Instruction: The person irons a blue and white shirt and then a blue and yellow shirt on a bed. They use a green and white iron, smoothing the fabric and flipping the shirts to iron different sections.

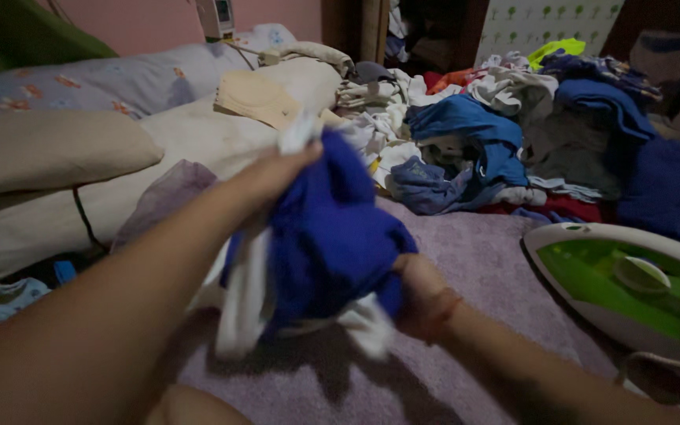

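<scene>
My left hand (273, 175) grips the top of a blue and white garment (324, 236) and holds it up over the purple towel-like surface (482, 260). My right hand (420, 297) grips the same garment at its lower right edge; its fingers are partly hidden in the cloth. The garment hangs bunched between both hands, its white part drooping at the lower left. The picture is blurred around the hands.
A green and white clothes iron (631, 287) lies at the right. A heap of mixed clothes (513, 134) fills the back right. Pillows (49, 149) and a cream blanket (222, 126) lie at the left.
</scene>
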